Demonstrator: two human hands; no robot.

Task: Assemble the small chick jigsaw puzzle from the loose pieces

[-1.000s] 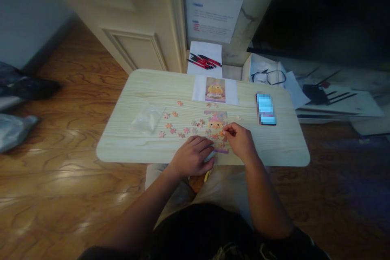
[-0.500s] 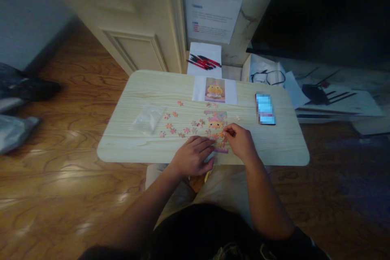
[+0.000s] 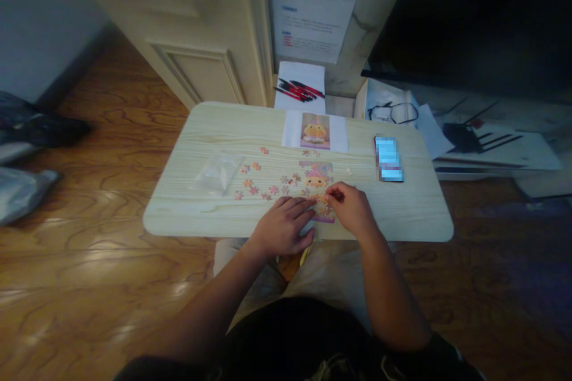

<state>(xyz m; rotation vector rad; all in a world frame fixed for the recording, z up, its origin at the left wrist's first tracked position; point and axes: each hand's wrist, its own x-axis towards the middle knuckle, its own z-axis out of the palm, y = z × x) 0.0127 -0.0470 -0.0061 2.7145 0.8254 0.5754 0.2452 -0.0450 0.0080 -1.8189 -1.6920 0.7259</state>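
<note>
A partly assembled jigsaw puzzle (image 3: 318,181) showing a yellow cartoon chick on a pink-purple ground lies flat near the front edge of the pale wood-grain table (image 3: 402,214). The right hand (image 3: 351,208) rests on the puzzle's lower right part, thumb and forefinger pinched narrow at the picture's edge; whether a piece sits between them is too small to tell. The left hand (image 3: 283,226) lies palm down just beside the puzzle's lower left corner, fingers loosely curled and touching the table. Loose pink and orange puzzle pieces (image 3: 257,184) are scattered to the left of the puzzle. Further left lies a crumpled clear plastic bag (image 3: 217,172). Behind the puzzle, a white sheet carrying the printed chick reference picture (image 3: 315,131) sits at the table's far edge. A phone with a blurred lit screen (image 3: 388,158) lies to the right, well apart from the hands. Beyond the table, red and black pens (image 3: 299,90) rest on white paper, and black-framed glasses (image 3: 395,112) lie on papers.
</note>
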